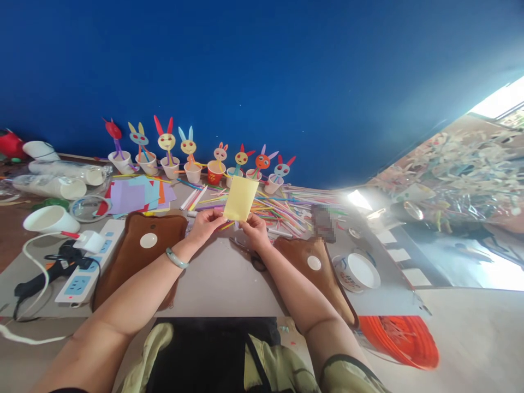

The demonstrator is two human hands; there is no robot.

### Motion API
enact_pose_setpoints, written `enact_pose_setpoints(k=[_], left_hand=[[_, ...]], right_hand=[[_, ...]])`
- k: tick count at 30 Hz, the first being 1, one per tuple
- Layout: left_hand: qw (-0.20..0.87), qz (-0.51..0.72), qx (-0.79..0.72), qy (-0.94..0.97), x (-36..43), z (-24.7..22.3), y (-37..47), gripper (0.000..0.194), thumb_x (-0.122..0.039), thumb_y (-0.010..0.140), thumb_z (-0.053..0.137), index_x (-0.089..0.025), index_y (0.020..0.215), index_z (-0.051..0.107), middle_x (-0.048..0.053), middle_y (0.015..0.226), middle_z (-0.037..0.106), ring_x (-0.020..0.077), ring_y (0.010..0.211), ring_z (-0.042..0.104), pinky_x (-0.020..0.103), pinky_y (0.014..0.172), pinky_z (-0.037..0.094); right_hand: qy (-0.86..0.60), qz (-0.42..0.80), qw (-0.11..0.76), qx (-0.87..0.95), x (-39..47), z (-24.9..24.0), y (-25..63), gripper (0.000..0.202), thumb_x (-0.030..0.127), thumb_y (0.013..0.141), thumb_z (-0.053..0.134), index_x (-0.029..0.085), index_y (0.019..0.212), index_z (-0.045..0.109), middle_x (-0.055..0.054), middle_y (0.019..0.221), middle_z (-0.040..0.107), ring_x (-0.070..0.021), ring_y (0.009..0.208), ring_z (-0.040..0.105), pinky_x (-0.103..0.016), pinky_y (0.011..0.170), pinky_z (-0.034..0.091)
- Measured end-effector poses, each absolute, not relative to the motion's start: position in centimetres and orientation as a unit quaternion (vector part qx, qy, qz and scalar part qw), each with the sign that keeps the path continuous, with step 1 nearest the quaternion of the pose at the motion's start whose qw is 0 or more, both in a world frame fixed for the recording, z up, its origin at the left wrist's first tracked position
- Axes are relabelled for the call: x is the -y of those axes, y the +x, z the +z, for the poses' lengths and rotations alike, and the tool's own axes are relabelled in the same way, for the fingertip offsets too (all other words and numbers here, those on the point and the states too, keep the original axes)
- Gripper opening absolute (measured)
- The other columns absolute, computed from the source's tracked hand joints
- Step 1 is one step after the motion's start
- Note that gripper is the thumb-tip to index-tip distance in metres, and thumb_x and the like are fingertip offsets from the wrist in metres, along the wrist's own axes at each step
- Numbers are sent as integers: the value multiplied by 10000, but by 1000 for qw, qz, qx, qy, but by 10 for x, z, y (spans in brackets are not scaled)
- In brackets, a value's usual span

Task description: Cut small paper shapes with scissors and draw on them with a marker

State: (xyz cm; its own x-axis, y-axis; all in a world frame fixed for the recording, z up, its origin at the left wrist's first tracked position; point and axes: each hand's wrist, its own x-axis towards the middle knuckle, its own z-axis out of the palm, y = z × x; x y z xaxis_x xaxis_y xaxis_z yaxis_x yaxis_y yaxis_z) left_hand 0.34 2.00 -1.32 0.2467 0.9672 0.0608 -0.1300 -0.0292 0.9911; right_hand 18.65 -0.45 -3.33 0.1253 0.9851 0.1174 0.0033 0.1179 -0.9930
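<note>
A yellow sheet of paper (241, 198) is held upright over the middle of the table, pinched at its lower edge by both hands. My left hand (207, 225), with a pale bangle on its wrist, grips the lower left corner. At the lower right corner, my right hand (254, 229) has its thumb and fingers closed on the sheet. Scissors (257, 263) lie on the table just below my right hand. Behind the paper spread many coloured sticks (282, 213), partly hidden by it.
Several paper cups (170, 169) with rabbit-faced figures line the blue wall. Coloured paper sheets (127, 197), a power strip (88, 267) and a black glue gun (41, 278) are left. Brown mats (135, 262) flank the middle. An orange basket (426, 344) stands below the right edge.
</note>
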Motion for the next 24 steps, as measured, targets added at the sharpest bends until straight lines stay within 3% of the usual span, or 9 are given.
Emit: enact_pose_setpoints(k=[8,18,21,24], left_hand=[[597,481,-389,511,-22,-15,4,276,-416,670,779,-154,719,707,45,767,731,178,716,634,312,693,503],[613,499,-425,442,-26,-16,3,299,-431,630,802,-163,653,671,6,645,661,137,627,580,280,636,495],[640,491,-405,432,-26,-16,3,362,-506,669,777,-162,734,686,16,672,663,141,635,582,276,613,491],[673,453,-357,464,-23,-15,5,439,-480,639,813,-149,909,714,40,760,705,160,689,621,275,630,489]], right_hand=[[-502,436,554,501,5,-35,186,407,558,667,766,203,624,571,15,577,574,-110,546,449,-255,551,398],[-483,492,523,501,5,-41,187,394,555,694,772,193,669,620,23,572,596,-70,457,351,-233,456,269],[-489,497,526,486,5,-41,186,407,575,684,771,198,678,617,6,627,649,-69,447,347,-236,439,259],[-490,495,532,481,6,-39,184,412,579,680,775,198,664,618,11,601,635,-69,444,346,-235,435,257]])
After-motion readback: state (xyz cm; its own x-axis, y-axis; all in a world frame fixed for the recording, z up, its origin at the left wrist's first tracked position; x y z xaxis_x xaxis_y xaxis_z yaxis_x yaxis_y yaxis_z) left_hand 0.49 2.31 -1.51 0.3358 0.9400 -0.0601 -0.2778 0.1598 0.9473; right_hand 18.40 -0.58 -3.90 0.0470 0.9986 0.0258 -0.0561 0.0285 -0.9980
